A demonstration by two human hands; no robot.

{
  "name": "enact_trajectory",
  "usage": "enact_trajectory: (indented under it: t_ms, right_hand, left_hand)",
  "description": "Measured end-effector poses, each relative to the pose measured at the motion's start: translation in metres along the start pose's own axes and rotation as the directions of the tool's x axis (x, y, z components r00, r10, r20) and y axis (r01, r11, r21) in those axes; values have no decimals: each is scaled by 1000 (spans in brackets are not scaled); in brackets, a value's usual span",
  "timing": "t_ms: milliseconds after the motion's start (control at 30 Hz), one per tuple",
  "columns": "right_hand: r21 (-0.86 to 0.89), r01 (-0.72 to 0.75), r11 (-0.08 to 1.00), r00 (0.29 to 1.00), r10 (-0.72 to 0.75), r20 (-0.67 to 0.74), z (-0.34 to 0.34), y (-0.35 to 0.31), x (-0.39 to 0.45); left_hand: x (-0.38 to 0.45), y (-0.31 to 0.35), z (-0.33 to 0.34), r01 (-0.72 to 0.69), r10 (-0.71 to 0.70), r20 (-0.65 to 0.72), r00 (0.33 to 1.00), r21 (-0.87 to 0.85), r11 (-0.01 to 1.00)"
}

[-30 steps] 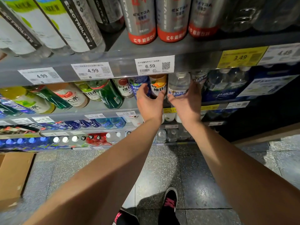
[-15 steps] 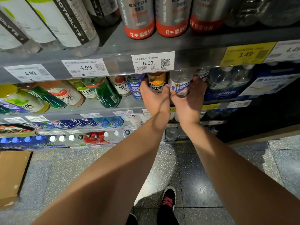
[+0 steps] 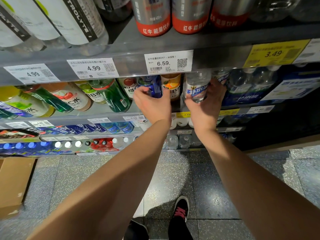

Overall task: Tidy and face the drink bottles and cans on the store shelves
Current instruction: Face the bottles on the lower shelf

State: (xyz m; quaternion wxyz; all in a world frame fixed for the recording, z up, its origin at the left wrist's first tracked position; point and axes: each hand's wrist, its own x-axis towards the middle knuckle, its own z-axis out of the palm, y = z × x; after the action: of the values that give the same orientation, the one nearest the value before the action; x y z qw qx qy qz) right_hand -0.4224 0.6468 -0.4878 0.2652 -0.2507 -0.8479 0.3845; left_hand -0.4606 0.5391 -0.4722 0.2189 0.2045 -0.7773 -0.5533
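Both hands reach into the second shelf under the 6.59 price tag. My right hand [image 3: 207, 104] grips a clear bottle with a blue and white label [image 3: 196, 87], thumb on its left side and fingers on its right. My left hand [image 3: 152, 103] curls round a blue-labelled bottle [image 3: 152, 84], thumb and fingers on its sides. Between them stands an orange vitamin-water bottle [image 3: 172, 85]. Their caps are hidden behind the shelf edge.
Green and fruit-labelled bottles [image 3: 110, 96] lean along the same shelf to the left. Blue packs of water [image 3: 245, 94] sit to the right. Red and silver energy-drink bottles [image 3: 152, 19] stand on the shelf above. A cardboard box [image 3: 13, 181] rests on the floor at left.
The right hand has closed round the clear bottle and drawn it slightly forward. The left hand shifted from the orange bottle's front to the blue-labelled bottle.
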Motion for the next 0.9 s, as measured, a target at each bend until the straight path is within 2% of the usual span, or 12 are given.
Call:
enact_trajectory:
  t_ms: [67,233,533,733,900]
  right_hand:
    - [40,-6,999,1000,6,-13,0,-1,-2]
    - [97,65,993,997,-61,-44,0,-4,-6]
    - [145,80,986,993,-66,-98,6,1,-9]
    - [63,78,995,984,-67,-163,10,-6,-16]
    - [100,0,995,993,11,-115,6,-16,-29]
  left_hand:
    - [11,-3,-4,12,-12,-8,1000,37,999]
    - [29,-7,-2,37,-49,102,994,118,992]
    - [41,-12,-2,90,-104,80,991,162,983]
    - [25,-3,-8,186,-192,124,974,55,981]
    - [23,-12,-27,144,-152,169,974,55,988]
